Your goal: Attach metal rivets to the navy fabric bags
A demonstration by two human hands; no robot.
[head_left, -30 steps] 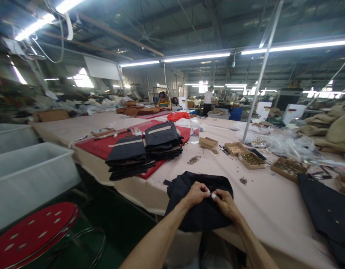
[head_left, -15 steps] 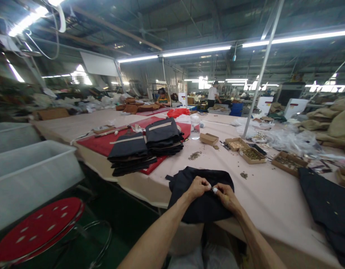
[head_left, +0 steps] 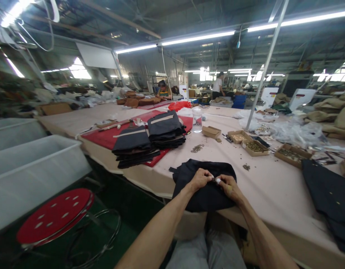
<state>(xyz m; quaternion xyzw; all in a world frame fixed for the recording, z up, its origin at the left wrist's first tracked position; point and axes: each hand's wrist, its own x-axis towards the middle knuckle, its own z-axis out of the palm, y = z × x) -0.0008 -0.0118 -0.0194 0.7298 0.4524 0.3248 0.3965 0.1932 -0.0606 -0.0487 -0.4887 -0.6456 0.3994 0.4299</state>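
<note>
In the head view, both hands meet over the dark cloth, which lies crumpled at the near edge of the bench, right in front of the person. The left hand comes in with its grip pinched, thumb and finger together on a small dark piece at the cloth's upper side. Opposite, the right hand has its grip closed on that same piece, white wrapping at its fingertip, and the two sets of fingertips are almost touching! What the piece is, it's too small to tell.

Beyond the hands to the left, two stacks of folded dark fabric sit side by side on a red sheet. Straight ahead, a scatter of metal rings lies on the bench, with a smaller heap of metal bits off to the right. Further right come open cardboard boxes full of small parts, and then another dark cloth piece draped over the edge. Down on the left, a red stool stands beside a white bin.
</note>
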